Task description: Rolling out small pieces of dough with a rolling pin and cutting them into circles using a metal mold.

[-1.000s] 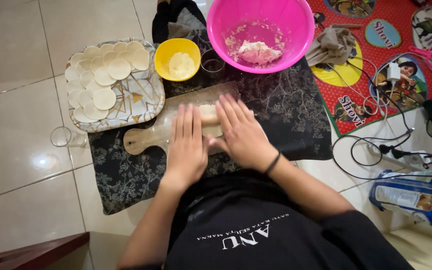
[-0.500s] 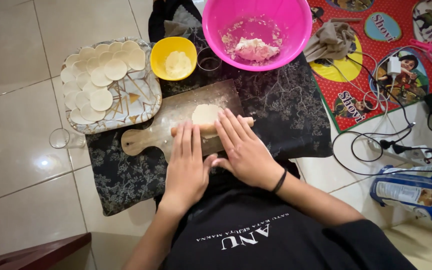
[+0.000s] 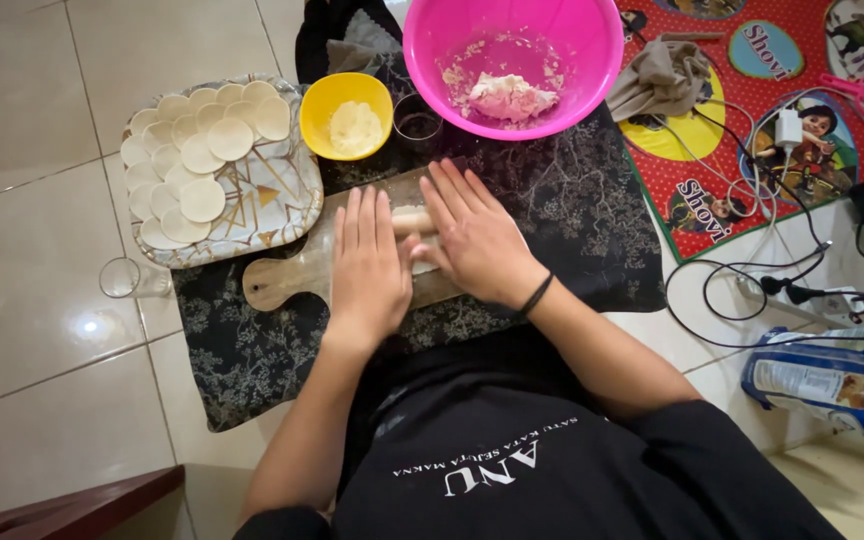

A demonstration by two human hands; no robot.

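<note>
On wooden board (image 3: pixel 287 280), left hand (image 3: pixel 367 262) & right hand (image 3: pixel 474 240) flat, grip apart, pressing pale dough (image 3: pixel 410 222).

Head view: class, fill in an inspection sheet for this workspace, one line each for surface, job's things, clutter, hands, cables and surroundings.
Surface: dark patterned cloth spread on a pale tiled floor.
Job's things: wooden board on the cloth; rolling pin with pale dough under the palms; tray of stacked dough discs; yellow bowl of flour; pink bowl holding a dough lump.
Clutter: clear glass on the tiles; small glass between the bowls; crumpled rag; blue packet.
Hands: left hand and right hand flat, fingers extended, pressing on the pin.
Cables: charger and looped wires at right.
Surroundings: red cartoon mat; wooden edge at lower left.
</note>
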